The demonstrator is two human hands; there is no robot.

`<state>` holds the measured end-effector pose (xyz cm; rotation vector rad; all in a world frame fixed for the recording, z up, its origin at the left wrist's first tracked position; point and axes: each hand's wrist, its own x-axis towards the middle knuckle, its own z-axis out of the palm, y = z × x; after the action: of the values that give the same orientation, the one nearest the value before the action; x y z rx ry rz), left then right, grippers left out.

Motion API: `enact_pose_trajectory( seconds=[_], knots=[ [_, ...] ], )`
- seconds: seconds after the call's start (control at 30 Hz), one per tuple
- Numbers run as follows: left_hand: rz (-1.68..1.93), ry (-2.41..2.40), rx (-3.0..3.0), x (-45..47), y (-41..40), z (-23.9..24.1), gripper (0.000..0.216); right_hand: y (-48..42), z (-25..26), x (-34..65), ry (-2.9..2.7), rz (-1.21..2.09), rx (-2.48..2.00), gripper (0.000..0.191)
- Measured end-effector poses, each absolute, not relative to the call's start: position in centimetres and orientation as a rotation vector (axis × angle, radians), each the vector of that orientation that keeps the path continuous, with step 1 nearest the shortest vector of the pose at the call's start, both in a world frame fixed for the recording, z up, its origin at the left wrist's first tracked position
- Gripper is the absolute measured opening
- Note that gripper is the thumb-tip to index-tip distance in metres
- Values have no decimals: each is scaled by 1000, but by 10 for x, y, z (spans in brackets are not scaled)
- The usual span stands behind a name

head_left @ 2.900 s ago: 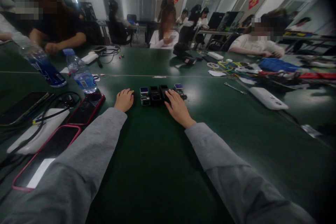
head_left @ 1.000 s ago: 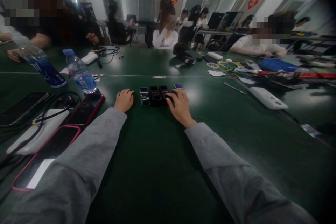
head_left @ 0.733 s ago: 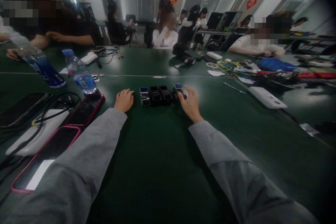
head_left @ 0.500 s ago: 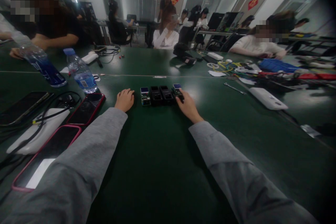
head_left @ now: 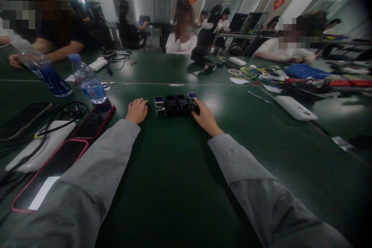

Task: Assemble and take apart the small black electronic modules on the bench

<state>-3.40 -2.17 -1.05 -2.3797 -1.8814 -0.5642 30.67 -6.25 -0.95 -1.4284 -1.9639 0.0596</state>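
My right hand (head_left: 207,117) grips a small circuit board with a screen (head_left: 192,96) between thumb and fingers, and part of the board is hidden behind them. This board sits close against the right one of two black plastic cases, the right case (head_left: 182,104) and the left case (head_left: 171,104). At the left end of the row lies another circuit board with a screen (head_left: 159,106), green with a pale display. Palm down on the table, left of the row, rests my left hand (head_left: 137,111), its fingers loosely spread and holding nothing.
Two bottles (head_left: 90,85) (head_left: 50,73) stand at the left, behind several phones (head_left: 94,121), a white power bank (head_left: 40,147) and cables. To the right lie a wrench (head_left: 259,97), another white power bank (head_left: 295,107) and a heap of wires (head_left: 252,73). People sit across the green table (head_left: 177,186).
My right hand has slid the right circuit board slightly left, closer to the black cases. My left hand stays where it was. A person across the table has lowered a raised hand.
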Motion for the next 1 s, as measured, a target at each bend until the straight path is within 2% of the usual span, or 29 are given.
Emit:
enact_pose_trajectory(
  seconds=[0.27, 0.5, 0.8, 1.0],
  knots=[
    [-545, -1885, -2393, -34, -21, -10, 41, -63, -6, 307, -1946, 58, -1418, 73],
    [-536, -1889, -2388, -35, -20, -11, 41, -61, -10, 309, -1983, 63, -1423, 67],
    [-504, -1886, -2396, -35, -20, -12, 43, -48, -15, 317, -1608, 227, -1449, 57],
    [-526, -1882, -2381, -35, -21, -11, 41, -40, -24, 325, -1555, 205, -1464, 52]
  ],
)
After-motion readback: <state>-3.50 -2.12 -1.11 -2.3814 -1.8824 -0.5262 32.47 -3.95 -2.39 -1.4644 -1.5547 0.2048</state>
